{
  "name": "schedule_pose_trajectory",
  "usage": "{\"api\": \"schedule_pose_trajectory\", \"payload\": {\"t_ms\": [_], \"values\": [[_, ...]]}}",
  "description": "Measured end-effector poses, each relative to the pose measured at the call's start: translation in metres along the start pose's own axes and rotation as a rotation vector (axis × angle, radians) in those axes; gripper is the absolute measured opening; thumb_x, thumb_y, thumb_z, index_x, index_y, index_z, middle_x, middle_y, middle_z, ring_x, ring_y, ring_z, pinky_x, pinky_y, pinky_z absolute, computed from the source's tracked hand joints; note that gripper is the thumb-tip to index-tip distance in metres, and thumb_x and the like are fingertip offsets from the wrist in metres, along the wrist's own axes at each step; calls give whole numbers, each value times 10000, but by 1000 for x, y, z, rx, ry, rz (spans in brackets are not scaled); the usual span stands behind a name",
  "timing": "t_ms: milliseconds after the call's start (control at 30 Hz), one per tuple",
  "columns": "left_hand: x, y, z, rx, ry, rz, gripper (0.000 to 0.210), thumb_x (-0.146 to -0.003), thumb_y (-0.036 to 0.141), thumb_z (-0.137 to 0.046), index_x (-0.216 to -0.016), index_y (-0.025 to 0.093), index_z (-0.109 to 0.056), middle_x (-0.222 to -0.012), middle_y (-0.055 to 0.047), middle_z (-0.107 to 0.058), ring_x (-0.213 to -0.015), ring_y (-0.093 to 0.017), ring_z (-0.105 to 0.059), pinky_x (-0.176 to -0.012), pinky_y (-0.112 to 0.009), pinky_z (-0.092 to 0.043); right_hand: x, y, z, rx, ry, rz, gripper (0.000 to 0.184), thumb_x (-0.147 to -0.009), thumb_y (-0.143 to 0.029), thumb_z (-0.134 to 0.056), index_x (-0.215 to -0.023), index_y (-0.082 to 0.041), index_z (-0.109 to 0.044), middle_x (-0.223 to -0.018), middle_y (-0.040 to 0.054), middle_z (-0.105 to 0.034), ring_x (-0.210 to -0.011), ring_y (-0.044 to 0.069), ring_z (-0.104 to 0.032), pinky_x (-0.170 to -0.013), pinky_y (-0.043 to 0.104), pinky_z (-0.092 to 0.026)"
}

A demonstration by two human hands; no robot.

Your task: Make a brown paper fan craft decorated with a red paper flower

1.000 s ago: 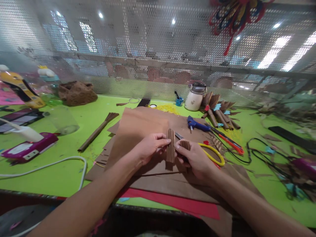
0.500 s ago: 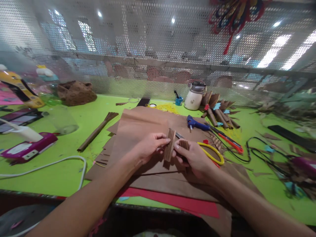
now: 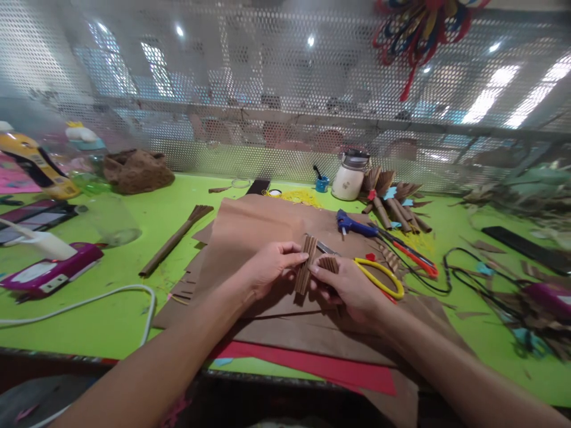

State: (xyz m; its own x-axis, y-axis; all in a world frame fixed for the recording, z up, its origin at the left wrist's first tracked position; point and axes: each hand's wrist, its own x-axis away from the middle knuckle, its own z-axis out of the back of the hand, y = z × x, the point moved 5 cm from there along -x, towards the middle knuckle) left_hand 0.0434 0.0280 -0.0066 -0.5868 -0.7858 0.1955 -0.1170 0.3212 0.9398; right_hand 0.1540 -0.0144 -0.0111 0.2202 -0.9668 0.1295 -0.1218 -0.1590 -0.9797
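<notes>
Between the thumb and fingers of my left hand (image 3: 279, 264) stands a pleated brown paper strip (image 3: 306, 267), folded into narrow ridges. My right hand (image 3: 343, 285) is closed on another pleated brown piece (image 3: 329, 263), and its fingertips touch the near strip's right edge. Whether the two pieces join is hidden by the fingers. Both hands are above stacked sheets of brown paper (image 3: 254, 226). Scissors with yellow handles (image 3: 379, 276) lie just beyond my right hand, their blades partly covered.
A blue glue gun (image 3: 357, 224) and an orange-red cutter (image 3: 414, 257) lie right of the paper. At the back are a white jar (image 3: 349, 178) and several rolled paper bundles (image 3: 395, 208). Leftward lie a rolled paper stick (image 3: 176, 241) and a purple power strip (image 3: 57, 270).
My right fingertips have shifted slightly left, up against the strip in my left hand. The view has tilted a little; the things on the table stay in place.
</notes>
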Motion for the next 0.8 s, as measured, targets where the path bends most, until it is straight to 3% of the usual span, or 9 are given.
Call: {"api": "schedule_pose_trajectory", "payload": {"t_ms": [133, 300, 500, 800], "values": [[1, 1, 0, 13, 1, 5, 161, -703, 224, -651, -798, 115, -581, -661, -30, -603, -496, -103, -577, -446, -189, -332, 0, 0, 1, 30, 5, 30, 261, -746, -368, -604, -668, -148, -489, -536, -28, -518, -384, 35, -367, -347, 158, -173], [-2, -1, 8, -40, 60, 4, 166, -676, 243, -676, -751, 106, -620, -555, 11, -543, -433, -45, -445, -434, -180, -294, -2, -4, 9, 20, 93, 81, 262, -725, -350, -633, -648, -149, -484, -472, -67, -408, -401, 31, -310, -369, 160, -187], [-2, -3, 7, -76, 40, 12, 246, -637, 289, -713, -794, 108, -656, -724, -61, -644, -609, -117, -566, -553, -220, -381, -8, -2, 18, -43, 102, 69, 322, -673, -407, -672, -639, -148, -484, -489, -62, -400, -418, 35, -304, -372, 161, -161], [-1, 0, 4, -11, 64, 3, 242, -627, 268, -726, -790, 107, -650, -746, -57, -656, -647, -116, -577, -616, -224, -409, -6, -8, 19, -28, 155, 83, 319, -629, -387, -695, -609, -142, -492, -462, -61, -412, -405, 38, -318, -367, 166, -180]]}}
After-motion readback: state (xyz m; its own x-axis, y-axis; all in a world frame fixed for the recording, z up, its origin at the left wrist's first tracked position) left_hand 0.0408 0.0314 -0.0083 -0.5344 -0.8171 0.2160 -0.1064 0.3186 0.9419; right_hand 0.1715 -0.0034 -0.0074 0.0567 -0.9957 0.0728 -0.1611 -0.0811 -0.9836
